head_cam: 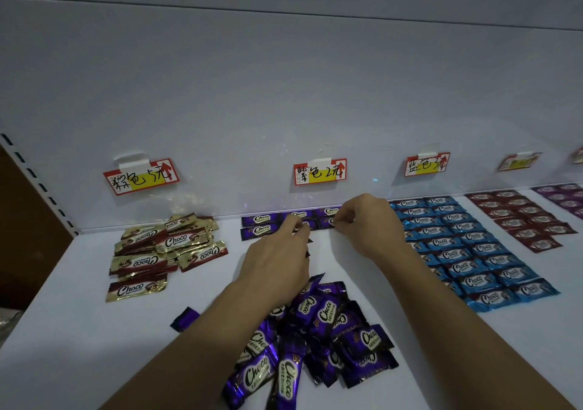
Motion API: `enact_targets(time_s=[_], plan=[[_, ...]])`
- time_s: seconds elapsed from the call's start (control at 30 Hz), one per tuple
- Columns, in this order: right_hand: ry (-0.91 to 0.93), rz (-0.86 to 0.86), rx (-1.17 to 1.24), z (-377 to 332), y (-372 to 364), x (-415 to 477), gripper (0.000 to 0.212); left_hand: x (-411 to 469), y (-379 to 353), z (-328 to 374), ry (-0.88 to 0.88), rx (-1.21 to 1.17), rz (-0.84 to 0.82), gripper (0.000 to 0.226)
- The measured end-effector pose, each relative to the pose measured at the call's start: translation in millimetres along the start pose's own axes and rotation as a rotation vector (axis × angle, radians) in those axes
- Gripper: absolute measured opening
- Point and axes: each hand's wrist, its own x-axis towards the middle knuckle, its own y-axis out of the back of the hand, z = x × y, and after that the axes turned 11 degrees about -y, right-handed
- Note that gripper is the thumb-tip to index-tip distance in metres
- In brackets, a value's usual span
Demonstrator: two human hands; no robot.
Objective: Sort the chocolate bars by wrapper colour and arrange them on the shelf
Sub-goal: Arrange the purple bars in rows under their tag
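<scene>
The white shelf [63, 283] carries a loose purple pile [318, 324] at the front, beneath both forearms. Behind it, purple rows [262, 220] run along the back wall. The left hand [280, 252] and right hand [367, 225] each seem to pinch one end of a purple bar [315, 224] with curled fingers. The bar's long axis runs left-right, in line with the second row.

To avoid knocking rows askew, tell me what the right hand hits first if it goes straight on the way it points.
The right hand points at the shelf's back, slightly leftward. First come the purple bars in rows, apparently at its fingertips; behind them the back wall. Depth is unclear.
</scene>
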Motion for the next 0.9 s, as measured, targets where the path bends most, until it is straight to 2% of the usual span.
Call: enact_targets(time_s=[0.13,0.2,0.27,0.33,0.37,0.47,0.57,0.67,0.77,0.87,0.9], plan=[[0.007,-0.008,-0.029,-1,-1,0,0.014,-1,-1,-3,-0.003,-0.094,0.052,0.046],[0.068,0.012,0.052,-4,2,-2,0.014,-2,3,-6,0.002,-0.178,0.137,0.047],[0.159,-0.073,0.320,-13,11,-9,0.012,-2,10,-11,0.003,-0.257,0.245,0.060],[0.243,-0.309,0.613,-26,22,-23,0.014,-2,19,-14,-0.018,-0.345,0.311,0.081],[0.278,-0.399,0.683,-32,25,-29,0.013,-3,24,-15,-0.032,-0.388,0.313,0.090],[0.333,-0.452,0.748,-39,25,-37,0.012,-11,35,-12,-0.068,-0.421,0.260,0.104],[0.301,-0.457,0.808,-38,23,-36,0.009,-21,39,-13,-0.104,-0.435,0.267,0.106],[0.287,-0.444,0.848,-39,24,-37,0.009,-28,41,-19,-0.094,-0.467,0.287,0.101],[0.271,-0.386,0.922,-41,24,-37,0.009,-36,44,-32,-0.009,-0.593,0.347,0.080],[0.208,-0.379,0.941,-42,23,-38,0.010,-48,42,-42,0.228,-1.007,0.407,0.039],[0.189,-0.381,0.951,-43,22,-39,0.009,-50,40,-45,0.313,-1.168,0.445,0.033]])
